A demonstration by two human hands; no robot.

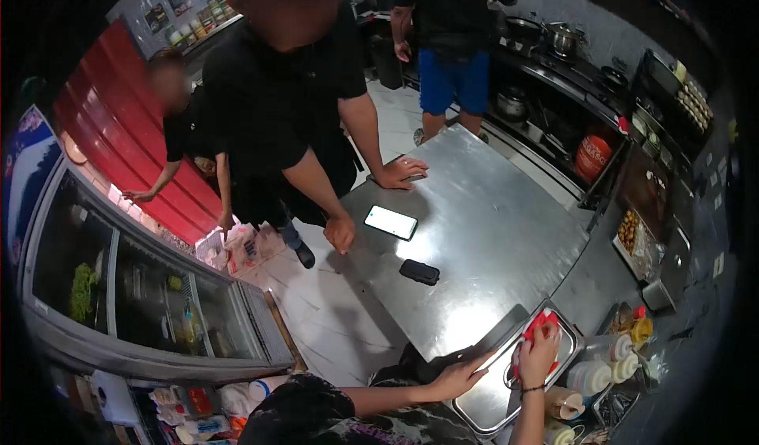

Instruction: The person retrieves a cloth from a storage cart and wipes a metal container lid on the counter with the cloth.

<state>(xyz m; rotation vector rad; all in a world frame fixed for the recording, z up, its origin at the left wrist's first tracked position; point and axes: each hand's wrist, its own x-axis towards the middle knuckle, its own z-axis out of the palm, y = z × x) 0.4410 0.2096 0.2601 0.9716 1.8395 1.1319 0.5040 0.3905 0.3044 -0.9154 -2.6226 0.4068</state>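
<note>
A shallow metal tray (494,401) lies at the near end of the steel table. My right hand (539,354) is closed on a red and white cloth (545,321), pressed against the tray's inner surface towards its far end. A dark band circles my right wrist. At the tray's left edge is my left hand (458,380), its fingers stretched out and holding nothing. Whether its fingertips touch the rim I cannot tell.
On the steel table (490,208) lie a lit phone (391,222) and a black case (419,272). A person (292,105) leans there; others stand behind. Squeeze bottles (589,376) crowd the right. A glass-door fridge (150,287) stands left.
</note>
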